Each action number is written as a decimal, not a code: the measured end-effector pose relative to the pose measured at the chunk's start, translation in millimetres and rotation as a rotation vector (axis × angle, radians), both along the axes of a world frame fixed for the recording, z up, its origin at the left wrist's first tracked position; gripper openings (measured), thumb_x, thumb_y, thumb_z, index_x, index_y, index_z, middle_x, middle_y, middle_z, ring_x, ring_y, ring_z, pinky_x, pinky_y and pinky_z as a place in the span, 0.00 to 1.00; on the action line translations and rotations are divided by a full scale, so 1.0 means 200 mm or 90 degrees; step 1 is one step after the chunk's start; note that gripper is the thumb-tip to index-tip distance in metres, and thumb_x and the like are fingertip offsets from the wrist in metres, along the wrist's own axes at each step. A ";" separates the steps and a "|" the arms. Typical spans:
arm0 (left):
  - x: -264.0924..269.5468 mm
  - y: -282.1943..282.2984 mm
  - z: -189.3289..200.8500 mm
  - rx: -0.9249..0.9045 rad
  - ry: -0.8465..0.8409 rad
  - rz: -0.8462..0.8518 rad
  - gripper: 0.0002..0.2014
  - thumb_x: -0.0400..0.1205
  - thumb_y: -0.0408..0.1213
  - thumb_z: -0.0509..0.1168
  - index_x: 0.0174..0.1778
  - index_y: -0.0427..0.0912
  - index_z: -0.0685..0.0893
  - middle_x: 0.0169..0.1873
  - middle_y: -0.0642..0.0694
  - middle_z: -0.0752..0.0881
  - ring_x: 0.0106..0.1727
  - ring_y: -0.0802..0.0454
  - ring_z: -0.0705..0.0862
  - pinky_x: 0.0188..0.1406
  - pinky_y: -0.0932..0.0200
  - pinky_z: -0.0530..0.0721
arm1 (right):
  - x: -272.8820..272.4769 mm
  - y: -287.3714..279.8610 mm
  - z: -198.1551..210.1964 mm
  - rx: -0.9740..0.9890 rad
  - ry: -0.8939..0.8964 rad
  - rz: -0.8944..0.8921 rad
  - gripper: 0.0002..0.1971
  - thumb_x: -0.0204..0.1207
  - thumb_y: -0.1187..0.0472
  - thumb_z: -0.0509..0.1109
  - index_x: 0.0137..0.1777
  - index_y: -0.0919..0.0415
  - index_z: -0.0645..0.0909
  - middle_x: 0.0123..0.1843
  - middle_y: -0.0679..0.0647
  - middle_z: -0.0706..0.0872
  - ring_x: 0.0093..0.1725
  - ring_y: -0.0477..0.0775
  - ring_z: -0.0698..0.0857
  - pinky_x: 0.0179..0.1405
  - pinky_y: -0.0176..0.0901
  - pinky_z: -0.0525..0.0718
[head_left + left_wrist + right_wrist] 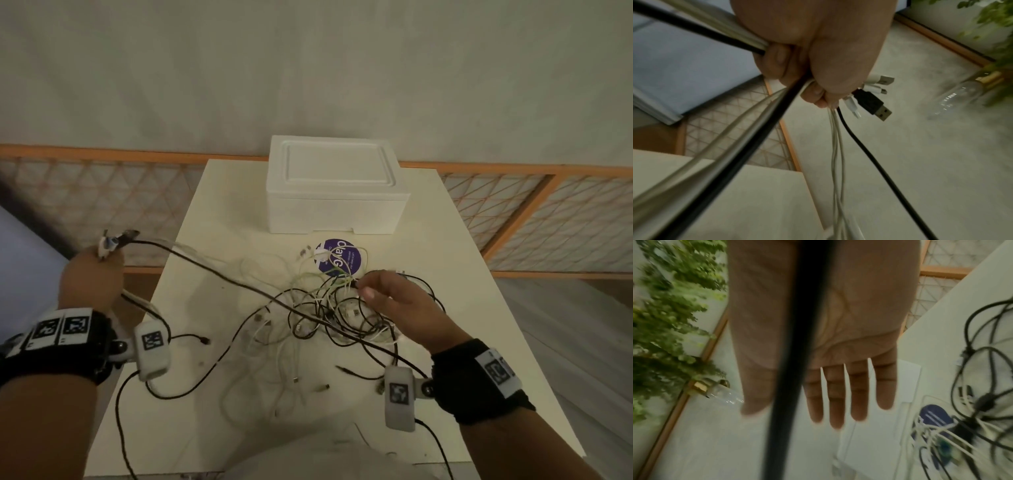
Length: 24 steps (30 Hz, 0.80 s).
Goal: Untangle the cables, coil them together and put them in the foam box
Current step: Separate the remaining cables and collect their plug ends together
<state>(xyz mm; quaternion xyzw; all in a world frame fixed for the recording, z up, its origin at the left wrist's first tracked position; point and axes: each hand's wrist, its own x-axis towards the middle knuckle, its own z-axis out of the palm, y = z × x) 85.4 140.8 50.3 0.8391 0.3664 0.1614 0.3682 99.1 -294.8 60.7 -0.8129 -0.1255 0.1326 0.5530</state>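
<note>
A tangle of black and white cables [329, 315] lies on the white table [472, 325] in front of the white foam box [334, 192], whose lid is on. My left hand [99, 267] is raised off the table's left edge and grips a bundle of cable ends [838, 146]. A black USB plug [875, 105] and white plugs stick out past its curled fingers [777, 58]. One black cable [222, 274] runs tight from that hand across the tangle. My right hand [373, 287] hovers over the tangle's right side, its fingers [836, 402] straight and holding nothing.
A round purple sticker [340, 258] lies on the table between box and tangle. Loose plugs and cable ends trail toward the near edge [294, 380]. An orange-framed lattice rail [85, 205] runs behind the table. Off the table are a clear bottle [957, 97] and green foliage [663, 321].
</note>
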 end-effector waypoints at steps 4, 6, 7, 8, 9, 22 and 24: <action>-0.03 0.11 -0.01 -0.046 -0.019 0.094 0.17 0.79 0.47 0.58 0.51 0.38 0.83 0.30 0.49 0.79 0.30 0.48 0.74 0.39 0.57 0.69 | 0.03 -0.06 0.07 -0.198 0.058 0.269 0.17 0.68 0.46 0.76 0.54 0.50 0.82 0.47 0.45 0.87 0.44 0.42 0.83 0.47 0.37 0.81; -0.05 0.15 0.02 -0.056 -0.036 0.135 0.18 0.78 0.48 0.57 0.52 0.39 0.83 0.28 0.51 0.73 0.28 0.52 0.71 0.39 0.57 0.69 | 0.02 -0.08 0.07 -0.301 0.115 0.374 0.12 0.70 0.53 0.78 0.51 0.53 0.84 0.40 0.48 0.88 0.37 0.41 0.83 0.41 0.35 0.81; -0.06 0.16 0.04 -0.047 -0.032 0.139 0.20 0.77 0.49 0.57 0.55 0.38 0.83 0.31 0.47 0.72 0.30 0.48 0.71 0.40 0.56 0.70 | 0.02 -0.09 0.06 -0.330 0.129 0.372 0.07 0.72 0.55 0.76 0.47 0.54 0.85 0.36 0.49 0.88 0.34 0.42 0.83 0.38 0.35 0.80; -0.06 0.17 0.05 -0.032 -0.034 0.120 0.21 0.76 0.51 0.57 0.54 0.40 0.84 0.34 0.43 0.72 0.33 0.47 0.72 0.40 0.55 0.71 | 0.02 -0.10 0.04 -0.364 0.115 0.347 0.05 0.73 0.54 0.74 0.44 0.53 0.84 0.33 0.49 0.86 0.32 0.43 0.83 0.36 0.35 0.80; -0.07 0.13 0.09 -0.035 -0.028 0.086 0.19 0.74 0.53 0.58 0.50 0.45 0.86 0.35 0.41 0.74 0.32 0.49 0.74 0.39 0.54 0.71 | 0.02 -0.10 0.03 -0.438 0.066 0.307 0.06 0.74 0.51 0.73 0.43 0.52 0.83 0.32 0.47 0.85 0.35 0.44 0.85 0.36 0.36 0.79; -0.07 -0.67 0.51 0.078 -0.172 -0.648 0.20 0.67 0.45 0.50 0.52 0.62 0.77 0.37 0.56 0.83 0.42 0.52 0.84 0.41 0.51 0.82 | 0.14 0.53 0.23 -0.305 -0.414 0.034 0.37 0.68 0.48 0.77 0.75 0.55 0.67 0.73 0.54 0.76 0.75 0.55 0.71 0.81 0.60 0.53; -0.08 -0.71 0.57 0.114 -0.237 -0.687 0.20 0.69 0.41 0.51 0.52 0.63 0.79 0.38 0.57 0.84 0.41 0.55 0.82 0.40 0.52 0.82 | 0.21 0.52 0.21 -0.278 -0.368 0.004 0.13 0.76 0.56 0.70 0.60 0.52 0.76 0.52 0.51 0.88 0.53 0.56 0.86 0.74 0.58 0.70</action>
